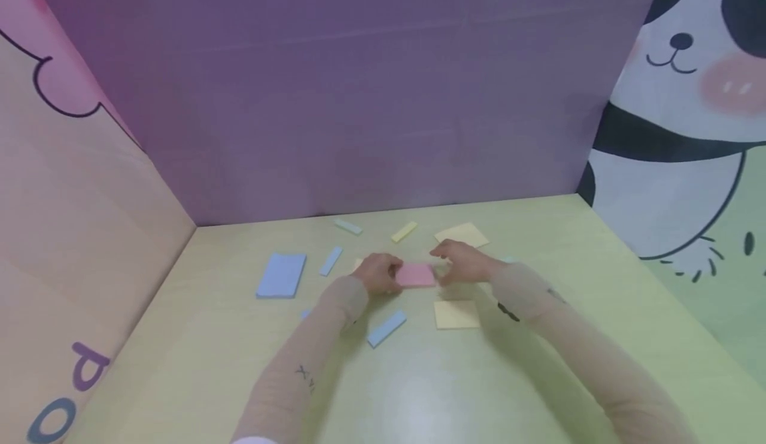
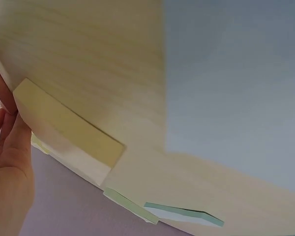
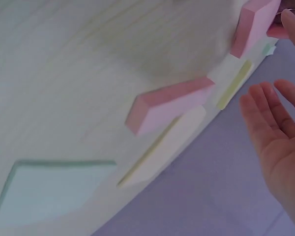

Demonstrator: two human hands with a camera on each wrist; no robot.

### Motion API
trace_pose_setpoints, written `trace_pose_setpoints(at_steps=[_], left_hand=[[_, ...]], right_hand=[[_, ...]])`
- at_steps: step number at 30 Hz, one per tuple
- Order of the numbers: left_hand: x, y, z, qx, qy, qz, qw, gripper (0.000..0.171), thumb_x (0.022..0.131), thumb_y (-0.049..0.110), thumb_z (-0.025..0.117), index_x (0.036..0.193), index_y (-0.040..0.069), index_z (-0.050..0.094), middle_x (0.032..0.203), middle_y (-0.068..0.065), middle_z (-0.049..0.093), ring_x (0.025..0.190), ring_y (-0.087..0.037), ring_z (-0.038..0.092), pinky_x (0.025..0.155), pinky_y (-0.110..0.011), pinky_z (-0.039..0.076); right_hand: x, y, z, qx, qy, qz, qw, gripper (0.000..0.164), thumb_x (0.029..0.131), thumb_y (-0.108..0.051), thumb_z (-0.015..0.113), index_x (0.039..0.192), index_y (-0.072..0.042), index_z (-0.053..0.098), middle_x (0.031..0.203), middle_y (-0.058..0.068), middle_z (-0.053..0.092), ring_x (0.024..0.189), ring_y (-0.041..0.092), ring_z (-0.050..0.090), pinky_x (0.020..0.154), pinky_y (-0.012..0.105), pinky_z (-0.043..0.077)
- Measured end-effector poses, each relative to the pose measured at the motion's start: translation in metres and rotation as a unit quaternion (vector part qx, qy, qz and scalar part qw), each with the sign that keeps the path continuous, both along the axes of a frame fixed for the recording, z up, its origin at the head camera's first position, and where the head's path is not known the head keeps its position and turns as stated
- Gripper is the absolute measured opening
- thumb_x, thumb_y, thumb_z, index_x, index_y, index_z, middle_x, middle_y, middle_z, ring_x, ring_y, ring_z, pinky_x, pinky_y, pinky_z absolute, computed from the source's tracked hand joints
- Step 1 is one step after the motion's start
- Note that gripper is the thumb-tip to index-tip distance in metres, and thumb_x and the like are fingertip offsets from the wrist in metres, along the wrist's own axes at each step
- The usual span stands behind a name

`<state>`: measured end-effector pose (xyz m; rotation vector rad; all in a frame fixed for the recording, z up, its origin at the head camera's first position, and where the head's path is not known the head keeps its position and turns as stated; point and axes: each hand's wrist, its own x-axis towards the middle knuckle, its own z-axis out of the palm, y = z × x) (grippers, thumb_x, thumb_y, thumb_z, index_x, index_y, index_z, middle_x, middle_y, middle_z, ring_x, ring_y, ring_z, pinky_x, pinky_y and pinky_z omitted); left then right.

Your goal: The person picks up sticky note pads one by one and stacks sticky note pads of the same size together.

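Observation:
A pink sticky note pad (image 1: 415, 274) is in the middle of the group on the table. My left hand (image 1: 380, 272) pinches it by its left edge; the same pad (image 3: 254, 24) shows at the top right of the right wrist view. My right hand (image 1: 465, 262) is just right of the pad, apart from it, with fingers extended and nothing held. Another pink pad (image 3: 169, 104) lies on the table in the right wrist view, out of sight in the head view. Beside my left hand (image 2: 12, 172) lies a yellow pad (image 2: 71, 125).
A large blue pad (image 1: 281, 276) lies left. Narrow blue strips (image 1: 386, 328) (image 1: 331, 261), a green strip (image 1: 348, 226) and a yellow strip (image 1: 404, 232) are scattered around. Yellow pads lie behind (image 1: 462, 235) and in front (image 1: 457, 315) of my right hand. A purple wall (image 1: 359, 98) borders the table's back.

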<state>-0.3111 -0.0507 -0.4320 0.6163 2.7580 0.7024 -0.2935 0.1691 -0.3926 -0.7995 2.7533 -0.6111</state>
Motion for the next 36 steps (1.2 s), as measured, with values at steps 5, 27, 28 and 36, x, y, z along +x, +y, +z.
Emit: trace_pose_setpoints(at_steps=[5,27,28,36], left_hand=[[0.003,0.0,0.002,0.003,0.0,0.007,1.0,0.06,0.066,0.014,0.078,0.122,0.006,0.057,0.113,-0.008,0.063,0.101,-0.02,0.057,0.095,-0.033,0.043],[0.005,0.0,0.006,-0.001,-0.002,0.011,0.9999,0.062,0.067,0.015,0.078,0.124,0.007,0.055,0.126,-0.008,0.057,0.118,-0.024,0.051,0.104,-0.034,0.036],[0.005,-0.001,0.006,0.0,-0.003,0.012,0.9999,0.062,0.067,0.015,0.078,0.124,0.007,0.055,0.126,-0.009,0.057,0.118,-0.024,0.051,0.105,-0.034,0.036],[0.002,0.0,0.004,-0.004,-0.01,0.012,0.9999,0.062,0.067,0.015,0.078,0.124,0.008,0.055,0.125,-0.008,0.058,0.117,-0.023,0.052,0.104,-0.034,0.037]], right_hand=[[0.013,0.008,0.009,0.007,0.014,0.022,1.0,0.06,0.073,-0.015,0.074,0.125,0.006,0.05,0.12,0.019,0.053,0.106,0.033,0.054,0.092,0.044,0.045],[0.061,0.025,-0.009,0.074,-0.026,0.053,0.996,0.084,0.062,-0.032,0.081,0.128,0.007,0.045,0.127,0.022,0.046,0.118,0.036,0.043,0.101,0.048,0.036],[0.062,0.025,-0.009,0.076,-0.03,0.052,0.995,0.085,0.062,-0.032,0.082,0.127,0.007,0.045,0.126,0.022,0.045,0.117,0.035,0.044,0.101,0.047,0.037],[0.061,0.026,-0.017,0.09,-0.017,0.041,0.995,0.068,0.063,-0.028,0.081,0.118,0.003,0.055,0.111,0.011,0.049,0.101,0.024,0.051,0.093,0.04,0.043]])
